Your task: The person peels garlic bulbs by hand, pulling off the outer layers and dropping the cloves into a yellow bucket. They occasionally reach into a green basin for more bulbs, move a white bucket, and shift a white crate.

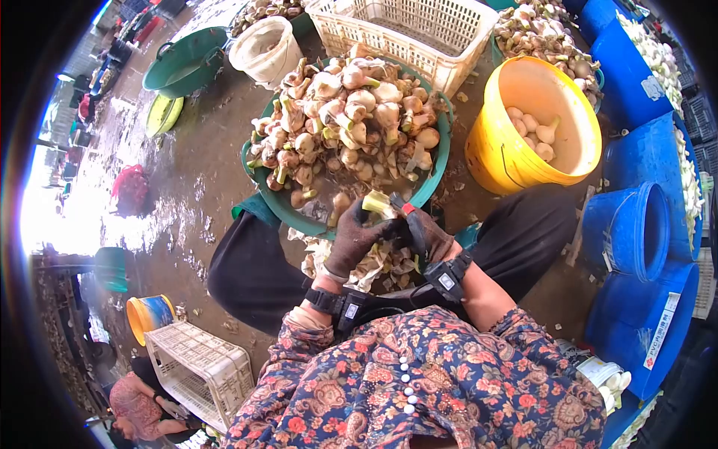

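Observation:
My left hand [354,241], in a dark glove, is closed around a garlic bulb [378,203] whose pale cut stem points up. Close beside it, my gloved right hand [434,238] grips a small dark tool with a red band [407,207]; its working end lies against the garlic, and its exact kind I cannot tell. Just beyond both hands stands a green tub [445,161] heaped with brown, unpeeled garlic bulbs [351,112]. Peeled skins [374,266] lie on the ground beneath my hands, between my legs.
At the right, a yellow bucket [497,161] holds several cleaned bulbs. Blue buckets [609,232] stand farther right. A white plastic crate [449,71] and a white bucket [265,56] are behind the tub. Another crate [232,367] and a seated person [138,400] are at lower left.

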`<state>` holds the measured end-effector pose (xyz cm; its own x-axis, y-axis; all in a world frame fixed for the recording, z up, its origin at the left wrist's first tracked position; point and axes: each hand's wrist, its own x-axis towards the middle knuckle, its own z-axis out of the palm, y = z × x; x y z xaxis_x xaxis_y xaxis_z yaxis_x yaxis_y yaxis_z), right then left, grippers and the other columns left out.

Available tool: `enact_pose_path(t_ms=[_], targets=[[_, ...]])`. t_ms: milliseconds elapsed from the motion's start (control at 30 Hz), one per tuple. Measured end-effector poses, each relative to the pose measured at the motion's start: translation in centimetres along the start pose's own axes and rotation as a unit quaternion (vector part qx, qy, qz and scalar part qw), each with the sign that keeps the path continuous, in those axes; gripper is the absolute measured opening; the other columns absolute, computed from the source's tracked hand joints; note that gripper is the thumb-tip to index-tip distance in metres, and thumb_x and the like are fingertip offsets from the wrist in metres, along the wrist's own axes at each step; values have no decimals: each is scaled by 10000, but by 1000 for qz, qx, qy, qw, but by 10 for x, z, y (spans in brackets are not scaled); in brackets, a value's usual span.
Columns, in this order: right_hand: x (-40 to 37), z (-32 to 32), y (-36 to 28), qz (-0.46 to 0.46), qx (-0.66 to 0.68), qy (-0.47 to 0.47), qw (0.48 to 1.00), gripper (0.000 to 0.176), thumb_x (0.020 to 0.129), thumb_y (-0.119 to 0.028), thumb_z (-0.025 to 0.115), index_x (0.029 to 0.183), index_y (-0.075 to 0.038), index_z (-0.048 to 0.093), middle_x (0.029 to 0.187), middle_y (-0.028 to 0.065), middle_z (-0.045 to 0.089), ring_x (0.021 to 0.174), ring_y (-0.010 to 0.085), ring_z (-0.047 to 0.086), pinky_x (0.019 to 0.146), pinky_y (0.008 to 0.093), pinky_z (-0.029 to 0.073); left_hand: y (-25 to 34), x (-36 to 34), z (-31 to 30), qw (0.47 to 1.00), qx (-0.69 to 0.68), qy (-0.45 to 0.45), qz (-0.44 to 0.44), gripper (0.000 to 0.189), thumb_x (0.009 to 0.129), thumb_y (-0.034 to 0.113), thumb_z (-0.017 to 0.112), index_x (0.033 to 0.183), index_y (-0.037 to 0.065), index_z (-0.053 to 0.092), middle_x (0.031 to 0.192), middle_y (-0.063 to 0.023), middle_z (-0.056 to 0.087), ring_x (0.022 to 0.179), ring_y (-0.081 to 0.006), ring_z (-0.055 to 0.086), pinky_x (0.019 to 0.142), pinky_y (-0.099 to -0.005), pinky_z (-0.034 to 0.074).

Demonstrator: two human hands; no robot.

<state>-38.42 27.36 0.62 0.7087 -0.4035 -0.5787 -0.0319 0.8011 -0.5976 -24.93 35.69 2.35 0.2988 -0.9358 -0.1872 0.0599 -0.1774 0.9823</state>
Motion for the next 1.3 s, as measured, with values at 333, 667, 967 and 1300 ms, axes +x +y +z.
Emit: enact_pose_path(t_ms=[333,667,967,1300], targets=[[7,-15,-17,-129,-407,-48,903,372,817,-286,658,1035,7,586,916,17,599,816,84,527,750,251,434,-8,-2,-10,995,96,18,-23,215,837,127,623,972,-40,611,870,-48,649,757,-108,585,669,-230,468],[-8,-1,-17,-285,-330,-53,898,635,702,-105,734,1273,-93,457,1083,92,548,1026,200,509,884,319,419,5,-8,-23,975,203,38,78,317,936,261,480,1051,-15,586,895,-39,630,729,-101,581,618,-248,474],[22,-8,-5,-145,73,54,985,133,791,-128,632,888,-38,623,742,43,586,614,181,543,611,312,474,5,-19,-22,962,-252,53,-95,277,878,258,586,1009,14,593,885,-15,620,739,-89,577,653,-224,468],[25,-33,-9,-83,129,103,983,283,847,-287,609,861,-6,639,704,25,620,586,102,565,514,234,427,10,-32,-41,926,235,-295,-7,360,743,245,712,976,-12,616,845,-108,661,772,-225,632,726,-310,478]])
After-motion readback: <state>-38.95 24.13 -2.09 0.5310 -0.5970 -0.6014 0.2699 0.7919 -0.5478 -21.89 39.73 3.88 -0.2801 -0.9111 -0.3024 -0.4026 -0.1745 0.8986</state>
